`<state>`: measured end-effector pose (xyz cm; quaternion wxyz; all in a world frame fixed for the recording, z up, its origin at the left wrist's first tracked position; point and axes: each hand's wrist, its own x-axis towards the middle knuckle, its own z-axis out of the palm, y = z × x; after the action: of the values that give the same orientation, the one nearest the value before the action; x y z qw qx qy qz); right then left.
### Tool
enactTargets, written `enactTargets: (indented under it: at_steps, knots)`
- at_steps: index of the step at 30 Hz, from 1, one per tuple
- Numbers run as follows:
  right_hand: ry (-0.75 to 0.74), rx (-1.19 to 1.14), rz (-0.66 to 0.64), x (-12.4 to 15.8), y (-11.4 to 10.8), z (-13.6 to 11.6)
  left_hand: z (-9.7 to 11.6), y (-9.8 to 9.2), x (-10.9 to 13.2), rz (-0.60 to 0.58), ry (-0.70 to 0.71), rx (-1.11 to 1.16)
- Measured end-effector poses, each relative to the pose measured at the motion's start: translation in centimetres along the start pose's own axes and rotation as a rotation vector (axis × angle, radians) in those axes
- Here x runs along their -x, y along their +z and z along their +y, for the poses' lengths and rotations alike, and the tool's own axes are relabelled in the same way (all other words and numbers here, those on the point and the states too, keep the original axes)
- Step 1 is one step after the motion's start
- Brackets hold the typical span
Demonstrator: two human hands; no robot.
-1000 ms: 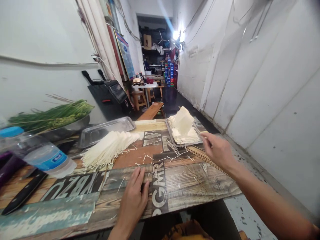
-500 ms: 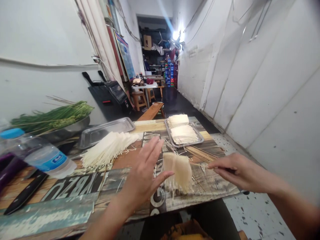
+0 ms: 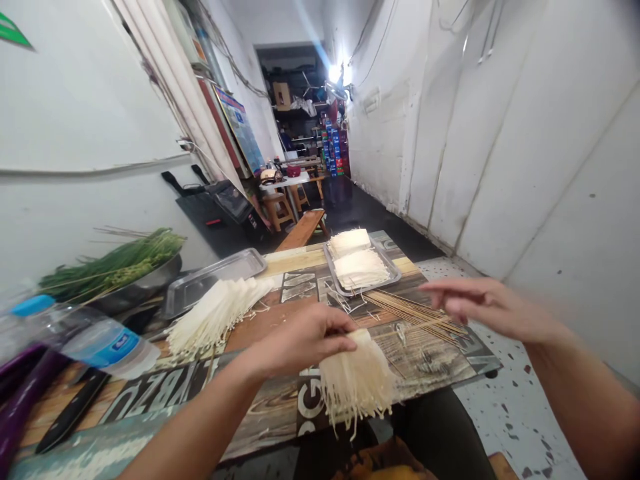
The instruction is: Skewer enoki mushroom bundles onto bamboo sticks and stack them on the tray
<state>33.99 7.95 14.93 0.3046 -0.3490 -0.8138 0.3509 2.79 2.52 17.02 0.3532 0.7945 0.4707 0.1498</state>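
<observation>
My left hand (image 3: 315, 339) pinches the top edge of a flat bunch of enoki mushrooms (image 3: 357, 377), whose thin stems and small caps hang toward the table's front edge. A bamboo skewer (image 3: 417, 326) runs from the top of that bunch to the right. Over its outer end hovers my right hand (image 3: 483, 308), fingers stretched out and apart, with nothing visibly gripped. More loose skewers (image 3: 420, 312) lie on the table just left of the right hand. A pile of enoki mushrooms (image 3: 220, 313) is fanned out left of my left hand.
Behind the skewers sits a metal tray (image 3: 345, 291) with two flat enoki portions. Another metal tray (image 3: 235, 265) lies at the back left. A water bottle (image 3: 115, 343), a black-handled knife (image 3: 73, 410) and a bowl of green vegetables (image 3: 165, 270) occupy the left side.
My left hand has gone from spread fingers to pinching the enoki's top edge. My right hand has let go of the skewer, its fingers now extended. The view has shifted slightly.
</observation>
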Motion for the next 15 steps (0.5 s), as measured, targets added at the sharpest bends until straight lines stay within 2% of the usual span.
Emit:
enactTargets:
  at_steps: [3,4,6,8,9,12,15]
  knots:
    - [0.123,-0.109,0.592,1.7,0.3,3.6,-0.8,-1.3,-2.2,0.074,-0.055,0.275]
    - [0.156,-0.182,0.706,2.6,1.1,4.8,-1.3,-1.7,-3.2,0.128,-0.074,0.379]
    - [0.259,-0.236,0.697,4.3,3.3,6.8,-2.2,-2.5,-5.5,0.273,-0.121,0.617]
    - [0.290,-0.062,0.748,5.8,6.0,8.1,-3.1,-3.1,-8.4,0.400,-0.178,0.852]
    - [0.252,0.041,0.764,6.4,7.4,8.5,-3.5,-3.4,-9.9,0.439,-0.201,0.923]
    - [0.017,0.269,0.711,7.2,10.6,9.3,-4.5,-3.8,-14.6,0.505,-0.255,1.022]
    - [-0.106,0.350,0.638,6.9,12.1,9.7,-5.5,-3.8,-18.1,0.547,-0.339,1.092]
